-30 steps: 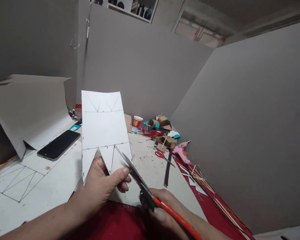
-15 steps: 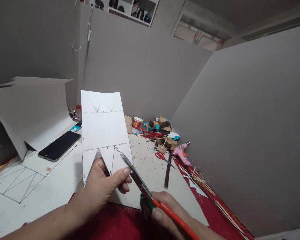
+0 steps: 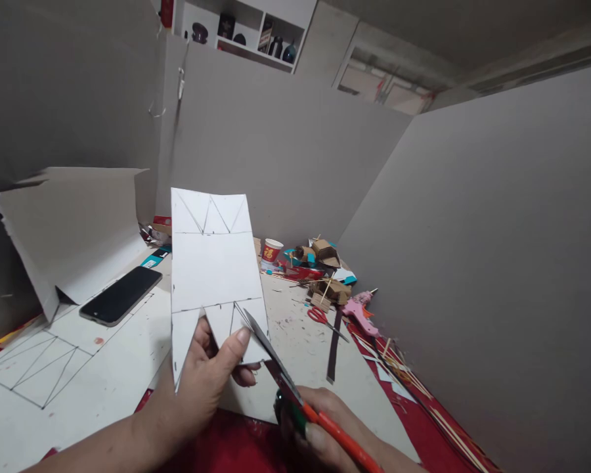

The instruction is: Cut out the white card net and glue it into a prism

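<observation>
My left hand (image 3: 211,368) pinches the lower part of a white card (image 3: 214,266) held upright, thumb in front and fingers behind. Pencilled lines and triangles mark the card at top and bottom, and a V-shaped notch is cut into its lower edge. In my right hand (image 3: 335,420) are scissors (image 3: 280,371) with orange-red handles. Their blades lie at the card's lower right, the tip close to a drawn slanting line near my left thumb. My fingers partly hide the handles.
A black phone (image 3: 121,295) and a folded white board (image 3: 79,236) are on the left. At the back stand a paper cup (image 3: 272,251) and cardboard scraps (image 3: 326,253). Red-handled scissors (image 3: 318,316), a dark strip (image 3: 333,348) and a pink glue gun (image 3: 359,309) lie at right.
The card, both hands and the scissors sit slightly lower and further right in view; the background also shifts downward. The scissors remain at the card's lower right.
</observation>
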Available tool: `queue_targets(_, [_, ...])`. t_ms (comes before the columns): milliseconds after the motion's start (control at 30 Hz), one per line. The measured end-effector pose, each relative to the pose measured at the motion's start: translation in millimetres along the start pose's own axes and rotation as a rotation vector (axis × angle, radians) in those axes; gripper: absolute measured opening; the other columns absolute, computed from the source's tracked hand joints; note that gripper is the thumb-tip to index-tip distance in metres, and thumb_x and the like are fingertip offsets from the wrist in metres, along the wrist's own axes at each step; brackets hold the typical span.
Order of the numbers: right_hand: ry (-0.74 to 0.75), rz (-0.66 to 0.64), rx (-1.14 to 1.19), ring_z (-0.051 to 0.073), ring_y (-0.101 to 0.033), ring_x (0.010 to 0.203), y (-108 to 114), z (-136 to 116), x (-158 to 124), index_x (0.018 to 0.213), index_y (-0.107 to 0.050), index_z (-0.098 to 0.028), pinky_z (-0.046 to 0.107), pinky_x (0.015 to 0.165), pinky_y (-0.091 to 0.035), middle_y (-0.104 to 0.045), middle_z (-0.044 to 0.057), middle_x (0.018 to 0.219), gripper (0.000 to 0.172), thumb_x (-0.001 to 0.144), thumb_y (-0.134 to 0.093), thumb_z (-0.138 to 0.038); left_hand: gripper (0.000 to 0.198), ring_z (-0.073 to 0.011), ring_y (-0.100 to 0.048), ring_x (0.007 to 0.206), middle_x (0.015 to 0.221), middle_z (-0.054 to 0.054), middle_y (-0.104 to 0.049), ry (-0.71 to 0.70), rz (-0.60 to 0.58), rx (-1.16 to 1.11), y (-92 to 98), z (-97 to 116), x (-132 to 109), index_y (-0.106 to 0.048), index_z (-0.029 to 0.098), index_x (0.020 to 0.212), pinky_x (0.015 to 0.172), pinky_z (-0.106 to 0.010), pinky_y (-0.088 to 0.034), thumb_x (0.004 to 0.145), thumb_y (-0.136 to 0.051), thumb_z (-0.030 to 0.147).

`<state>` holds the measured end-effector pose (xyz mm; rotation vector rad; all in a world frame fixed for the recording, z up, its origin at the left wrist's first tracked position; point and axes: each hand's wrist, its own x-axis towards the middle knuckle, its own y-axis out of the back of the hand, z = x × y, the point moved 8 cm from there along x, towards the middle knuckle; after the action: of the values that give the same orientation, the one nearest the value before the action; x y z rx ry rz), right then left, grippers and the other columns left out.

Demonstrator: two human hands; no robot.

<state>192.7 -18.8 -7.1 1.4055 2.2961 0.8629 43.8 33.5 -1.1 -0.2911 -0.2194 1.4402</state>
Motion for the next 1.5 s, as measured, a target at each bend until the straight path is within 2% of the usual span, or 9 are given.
queue_targets(167, [0.069, -0.103, -0.032, 0.019, -0.049, 0.068, -3.0, -15.0, 4.8, 0.109, -0.057, -0.013, 0.027, 0.06, -0.045, -0.056, 0.009, 0.081, 0.067, 0.087, -0.024, -0.067, 0.035, -0.0098, -0.058, 0.048, 0.069, 0.001, -0.067, 0.01, -0.024, 0.01, -1.8, -2.4, -0.5, -0.06, 0.018, 0.099, 0.048, -0.021, -0.049, 0.071, -0.07, 0.037])
queue_targets(267, [0.068, -0.035, -0.053, 0.019, -0.05, 0.071, 1.4, -16.5, 5.5, 0.11, -0.056, -0.014, 0.026, 0.06, -0.045, -0.056, 0.009, 0.084, 0.063, 0.09, -0.021, -0.062, 0.034, -0.0084, -0.057, 0.048, 0.074, 0.0, -0.068, 0.001, -0.032, 0.021, -2.7, -0.9, -0.7, -0.059, 0.018, 0.099, 0.047, -0.02, -0.049, 0.072, -0.069, 0.036])
queue_targets(333, [0.067, -0.018, -0.06, 0.018, -0.048, 0.069, 2.4, -16.3, 5.3, 0.103, -0.057, -0.015, 0.025, 0.058, -0.044, -0.053, 0.008, 0.081, 0.06, 0.09, -0.021, -0.062, 0.034, -0.0085, -0.057, 0.047, 0.074, 0.0, -0.067, 0.01, -0.03, 0.02, -2.6, -0.9, -0.9, -0.059, 0.018, 0.1, 0.047, -0.02, -0.049, 0.072, -0.068, 0.036])
queue_targets(500, [0.071, -0.134, 0.036, 0.014, -0.035, 0.06, -4.3, -16.9, 8.3, 0.08, -0.05, -0.017, 0.023, 0.052, -0.036, -0.039, 0.002, 0.07, 0.054, 0.089, -0.023, -0.063, 0.034, -0.0105, -0.058, 0.048, 0.066, 0.002, -0.065, 0.021, -0.019, 0.033, -1.8, -0.4, -1.7, -0.06, 0.018, 0.098, 0.044, -0.02, -0.048, 0.072, -0.069, 0.037])
queue_targets(767, [0.121, -0.126, 0.184, 0.01, -0.023, 0.055, -13.3, -1.5, 10.4, 0.07, -0.033, -0.019, 0.022, 0.047, -0.023, -0.025, -0.003, 0.063, 0.042, 0.091, -0.031, -0.055, 0.028, -0.0098, -0.057, 0.048, 0.068, 0.002, -0.066, 0.017, -0.016, 0.051, -1.3, 1.3, -2.4, -0.06, 0.018, 0.094, 0.046, -0.02, -0.049, 0.073, -0.067, 0.035])
queue_targets(933, [0.101, -0.132, 0.202, 0.009, -0.024, 0.054, -16.3, 6.1, 8.1, 0.07, -0.035, -0.019, 0.022, 0.046, -0.022, -0.026, -0.004, 0.061, 0.043, 0.091, -0.032, -0.056, 0.02, -0.0101, -0.056, 0.049, 0.067, 0.001, -0.065, -0.095, 0.021, 0.089, 2.1, 12.0, -2.4, -0.061, 0.017, 0.083, 0.05, -0.021, -0.051, 0.075, -0.066, 0.035])
queue_targets(1033, [0.083, -0.155, 0.181, 0.01, -0.026, 0.055, -16.4, 1.7, 6.9, 0.072, -0.036, -0.019, 0.022, 0.048, -0.025, -0.03, -0.003, 0.063, 0.045, 0.091, -0.029, -0.059, 0.019, -0.013, -0.058, 0.056, 0.065, 0.001, -0.063, -0.121, 0.023, 0.072, 1.2, 13.9, -2.6, -0.062, 0.017, 0.081, 0.049, -0.021, -0.051, 0.076, -0.066, 0.035])
queue_targets(1233, [0.11, -0.161, 0.183, 0.011, -0.031, 0.058, -14.8, -12.8, 9.5, 0.077, -0.041, -0.018, 0.023, 0.051, -0.029, -0.034, -0.002, 0.067, 0.042, 0.092, -0.029, -0.056, 0.029, -0.0154, -0.06, 0.063, 0.083, -0.003, -0.068, -0.092, 0.005, 0.015, -2.9, 5.7, -3.4, -0.064, 0.017, 0.09, 0.046, -0.022, -0.053, 0.071, -0.069, 0.038])
queue_targets(1500, [0.139, -0.107, 0.271, 0.01, -0.032, 0.054, -21.1, -6.2, 8.8, 0.077, -0.043, -0.017, 0.023, 0.049, -0.028, -0.036, -0.002, 0.062, 0.041, 0.094, -0.028, -0.05, 0.027, -0.0125, -0.056, 0.055, 0.075, -0.002, -0.065, -0.126, -0.022, 0.02, -4.3, 4.8, -2.1, -0.066, 0.017, 0.091, 0.045, -0.022, -0.053, 0.074, -0.067, 0.038])
